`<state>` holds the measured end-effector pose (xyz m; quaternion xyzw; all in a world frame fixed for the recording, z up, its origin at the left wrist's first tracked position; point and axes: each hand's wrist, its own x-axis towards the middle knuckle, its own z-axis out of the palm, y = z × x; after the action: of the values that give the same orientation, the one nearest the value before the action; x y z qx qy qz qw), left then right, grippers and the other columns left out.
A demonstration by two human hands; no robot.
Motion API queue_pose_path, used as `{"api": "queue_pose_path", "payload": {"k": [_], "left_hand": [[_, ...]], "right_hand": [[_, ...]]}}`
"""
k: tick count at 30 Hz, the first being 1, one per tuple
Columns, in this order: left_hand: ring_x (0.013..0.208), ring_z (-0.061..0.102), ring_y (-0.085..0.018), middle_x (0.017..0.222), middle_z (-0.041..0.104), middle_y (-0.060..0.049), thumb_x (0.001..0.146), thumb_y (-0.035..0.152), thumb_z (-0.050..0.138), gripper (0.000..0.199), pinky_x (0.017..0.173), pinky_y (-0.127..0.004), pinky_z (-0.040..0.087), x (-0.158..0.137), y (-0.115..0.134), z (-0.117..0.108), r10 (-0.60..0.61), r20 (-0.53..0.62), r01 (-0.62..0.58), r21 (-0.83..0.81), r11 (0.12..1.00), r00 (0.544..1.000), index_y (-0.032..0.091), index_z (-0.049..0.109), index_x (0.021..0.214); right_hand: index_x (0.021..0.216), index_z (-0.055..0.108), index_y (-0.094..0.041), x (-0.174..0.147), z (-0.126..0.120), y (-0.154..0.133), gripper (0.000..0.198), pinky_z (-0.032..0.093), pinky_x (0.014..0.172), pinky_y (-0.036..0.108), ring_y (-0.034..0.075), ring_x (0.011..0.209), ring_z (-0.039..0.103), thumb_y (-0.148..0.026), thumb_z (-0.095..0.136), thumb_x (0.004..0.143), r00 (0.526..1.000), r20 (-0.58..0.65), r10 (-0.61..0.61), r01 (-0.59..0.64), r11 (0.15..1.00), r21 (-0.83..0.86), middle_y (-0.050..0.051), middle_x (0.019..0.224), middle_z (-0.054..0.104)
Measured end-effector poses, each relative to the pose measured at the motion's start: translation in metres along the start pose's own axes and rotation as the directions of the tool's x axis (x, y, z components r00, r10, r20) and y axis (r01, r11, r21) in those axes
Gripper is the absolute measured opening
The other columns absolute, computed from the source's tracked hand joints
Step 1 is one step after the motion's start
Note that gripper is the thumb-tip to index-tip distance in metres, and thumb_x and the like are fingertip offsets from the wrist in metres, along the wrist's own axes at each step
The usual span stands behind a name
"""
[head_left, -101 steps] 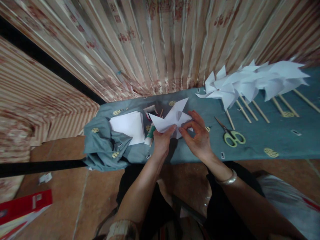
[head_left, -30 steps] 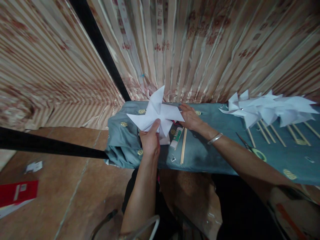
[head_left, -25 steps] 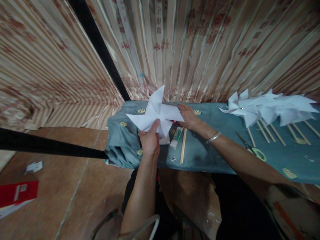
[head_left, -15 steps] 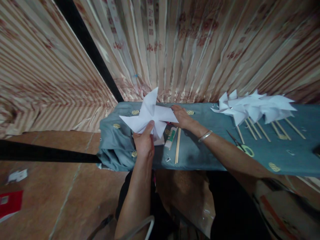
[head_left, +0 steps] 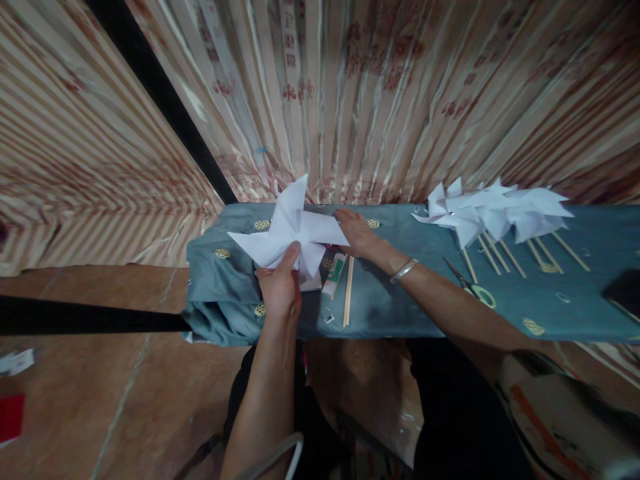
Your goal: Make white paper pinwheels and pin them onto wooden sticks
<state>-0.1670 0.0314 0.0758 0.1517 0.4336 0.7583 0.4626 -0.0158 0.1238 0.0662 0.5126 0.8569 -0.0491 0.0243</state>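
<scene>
My left hand (head_left: 281, 283) is closed on a white paper pinwheel (head_left: 287, 230), its thumb pressed near the centre and its other fingers underneath. The folded blades spread above the cloth-covered table. Just right of the pinwheel is my right hand (head_left: 357, 235), back upward and low over the table, a metal bangle (head_left: 403, 271) on the wrist. A blade tip covers most of its fingers, so their grip is unclear. A glue stick (head_left: 333, 275) and thin wooden sticks (head_left: 349, 293) lie between my hands. Under the pinwheel, a pale flat item (head_left: 313, 283) shows partly.
Several white pinwheels on sticks (head_left: 500, 210) lie overlapping at the right. Scissors (head_left: 477, 293) with pale green handles rest in front of them. A dark object (head_left: 623, 293) sits at the right edge. Striped curtain (head_left: 320, 120) hangs behind the table (head_left: 400, 313); a black pole (head_left: 165, 100) stands left.
The view has shifted slightly, so everything sits a little further left. My left hand keeps its hold on the pinwheel, and my right hand stays beside the blade.
</scene>
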Motion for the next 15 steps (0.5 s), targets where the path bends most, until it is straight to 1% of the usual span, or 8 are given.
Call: {"api": "queue_pose_path", "payload": {"k": [4, 8, 12, 15], "left_hand": [[0.097, 0.074, -0.02, 0.085, 0.079, -0.002, 0.054, 0.014, 0.086, 0.037, 0.09, -0.029, 0.058, 0.0, -0.001, -0.001, -0.011, 0.027, 0.012, -0.023, 1.0, 1.0, 0.02, 0.074, 0.089], [0.103, 0.073, -0.022, 0.091, 0.079, -0.005, 0.052, 0.017, 0.089, 0.04, 0.093, -0.031, 0.058, 0.0, -0.002, -0.002, -0.024, 0.031, 0.024, 0.0, 1.0, 0.999, 0.018, 0.074, 0.089], [0.102, 0.073, -0.024, 0.093, 0.079, -0.006, 0.049, 0.019, 0.09, 0.041, 0.094, -0.032, 0.058, 0.0, -0.002, -0.002, -0.026, 0.017, 0.026, 0.007, 1.0, 1.0, 0.017, 0.073, 0.086], [0.103, 0.073, -0.024, 0.094, 0.079, -0.006, 0.049, 0.02, 0.09, 0.043, 0.093, -0.032, 0.058, 0.0, -0.002, -0.002, -0.028, 0.018, 0.028, 0.006, 1.0, 0.999, 0.016, 0.073, 0.088]], "right_hand": [[0.113, 0.071, -0.012, 0.004, 0.002, 0.001, 0.035, 0.043, 0.106, 0.047, 0.037, 0.133, 0.047, -0.019, 0.07, 0.079, 1.0, -0.009, -0.018, 0.018, 1.0, -0.013, 0.02, 0.13, 0.062], [0.116, 0.07, -0.012, 0.006, 0.004, 0.003, 0.04, 0.043, 0.106, 0.047, 0.037, 0.131, 0.049, -0.019, 0.072, 0.077, 1.0, -0.012, -0.022, 0.022, 1.0, 0.014, 0.019, 0.129, 0.064], [0.116, 0.069, -0.01, 0.006, 0.007, 0.006, 0.038, 0.044, 0.106, 0.048, 0.038, 0.131, 0.049, -0.021, 0.07, 0.08, 0.998, -0.032, -0.05, 0.051, 0.998, 0.031, 0.022, 0.131, 0.062], [0.112, 0.069, -0.008, 0.007, 0.015, 0.011, 0.035, 0.045, 0.106, 0.049, 0.039, 0.13, 0.051, -0.021, 0.07, 0.079, 0.993, -0.084, -0.078, 0.084, 0.995, 0.06, 0.023, 0.13, 0.061]]}}
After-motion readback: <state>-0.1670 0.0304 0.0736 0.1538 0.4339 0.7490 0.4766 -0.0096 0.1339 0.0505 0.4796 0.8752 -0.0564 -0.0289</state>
